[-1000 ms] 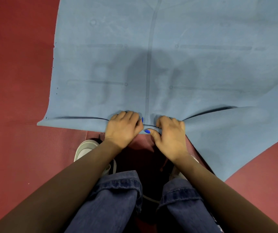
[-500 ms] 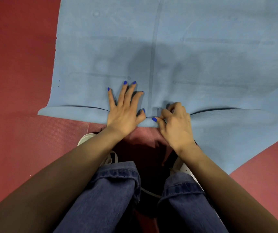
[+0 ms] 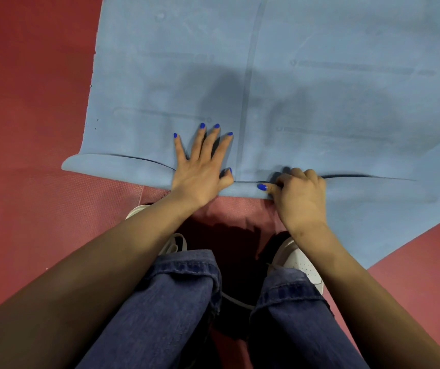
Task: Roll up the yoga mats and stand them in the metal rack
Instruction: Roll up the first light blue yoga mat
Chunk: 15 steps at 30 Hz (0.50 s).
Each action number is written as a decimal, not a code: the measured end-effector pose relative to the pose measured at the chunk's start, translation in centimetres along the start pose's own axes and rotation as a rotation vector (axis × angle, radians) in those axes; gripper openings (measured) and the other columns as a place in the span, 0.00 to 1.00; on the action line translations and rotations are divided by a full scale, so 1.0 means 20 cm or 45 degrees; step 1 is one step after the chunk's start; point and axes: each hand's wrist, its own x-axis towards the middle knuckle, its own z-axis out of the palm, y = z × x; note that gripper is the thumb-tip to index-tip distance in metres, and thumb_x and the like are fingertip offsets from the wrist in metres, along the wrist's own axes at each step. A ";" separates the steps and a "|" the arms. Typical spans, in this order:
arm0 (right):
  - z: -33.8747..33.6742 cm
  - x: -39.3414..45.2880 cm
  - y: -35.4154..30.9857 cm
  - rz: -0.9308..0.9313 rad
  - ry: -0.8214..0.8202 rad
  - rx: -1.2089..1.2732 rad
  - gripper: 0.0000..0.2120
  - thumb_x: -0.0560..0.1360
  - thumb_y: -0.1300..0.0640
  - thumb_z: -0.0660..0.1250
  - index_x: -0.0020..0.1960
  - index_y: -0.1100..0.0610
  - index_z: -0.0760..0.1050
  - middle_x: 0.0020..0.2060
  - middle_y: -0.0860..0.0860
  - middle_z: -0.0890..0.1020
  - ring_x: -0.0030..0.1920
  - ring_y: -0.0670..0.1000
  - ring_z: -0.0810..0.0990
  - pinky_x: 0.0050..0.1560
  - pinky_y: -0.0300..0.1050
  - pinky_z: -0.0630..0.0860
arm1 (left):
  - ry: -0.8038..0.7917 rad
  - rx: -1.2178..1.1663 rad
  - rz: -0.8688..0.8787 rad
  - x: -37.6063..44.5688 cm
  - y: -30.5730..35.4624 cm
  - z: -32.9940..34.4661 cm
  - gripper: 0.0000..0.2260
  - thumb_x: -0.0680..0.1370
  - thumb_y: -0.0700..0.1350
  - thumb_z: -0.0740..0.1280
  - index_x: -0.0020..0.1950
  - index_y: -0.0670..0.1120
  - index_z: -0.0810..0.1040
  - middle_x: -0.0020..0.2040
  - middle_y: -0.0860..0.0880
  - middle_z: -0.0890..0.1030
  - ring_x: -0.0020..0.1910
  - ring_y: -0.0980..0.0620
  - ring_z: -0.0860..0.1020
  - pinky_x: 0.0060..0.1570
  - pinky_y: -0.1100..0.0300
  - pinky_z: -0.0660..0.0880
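Note:
A blue yoga mat (image 3: pixel 320 89) lies spread on the floor in front of me, with its near edge turned over into a low first fold. My left hand (image 3: pixel 203 166) lies flat on that fold, fingers straight and spread, pressing it down. My right hand (image 3: pixel 297 193) is beside it on the right, fingers curled over the folded edge and thumb under it, gripping the mat. The fold runs left and right of both hands. No metal rack is in view.
Red floor matting (image 3: pixel 27 129) surrounds the blue mat on the left and lower right. My knees in jeans and my white shoes (image 3: pixel 301 265) sit just behind the folded edge.
My left hand has opened from a curled grip on the mat's edge and now lies flat over the fold. The right hand keeps its grip. The fold has moved slightly forward.

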 end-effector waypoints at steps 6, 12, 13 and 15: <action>-0.01 0.04 0.07 -0.077 -0.247 0.333 0.27 0.74 0.35 0.59 0.40 0.59 0.79 0.39 0.54 0.79 0.49 0.60 0.76 0.48 0.49 0.70 | -0.001 0.003 0.009 0.00 0.00 0.00 0.32 0.73 0.58 0.50 0.76 0.48 0.60 0.76 0.45 0.62 0.76 0.43 0.55 0.67 0.28 0.48; -0.01 0.07 0.03 0.265 -0.141 0.246 0.27 0.71 0.39 0.68 0.53 0.62 0.71 0.51 0.58 0.76 0.50 0.61 0.76 0.46 0.51 0.71 | -0.016 -0.004 0.008 0.00 0.00 0.00 0.32 0.73 0.58 0.50 0.76 0.49 0.62 0.75 0.46 0.64 0.76 0.43 0.57 0.67 0.28 0.50; 0.00 0.05 0.03 0.180 -0.053 0.211 0.25 0.72 0.40 0.69 0.49 0.63 0.73 0.49 0.59 0.75 0.47 0.62 0.76 0.44 0.52 0.71 | 0.001 -0.004 0.012 0.00 0.00 0.00 0.32 0.73 0.59 0.50 0.76 0.49 0.62 0.75 0.46 0.63 0.76 0.43 0.57 0.67 0.28 0.50; 0.05 -0.01 0.06 -0.090 0.154 0.058 0.22 0.73 0.42 0.67 0.35 0.62 0.75 0.37 0.58 0.76 0.37 0.61 0.75 0.37 0.50 0.71 | 0.026 -0.023 0.015 0.00 -0.01 0.00 0.33 0.74 0.62 0.50 0.76 0.50 0.60 0.76 0.46 0.61 0.76 0.44 0.55 0.68 0.29 0.47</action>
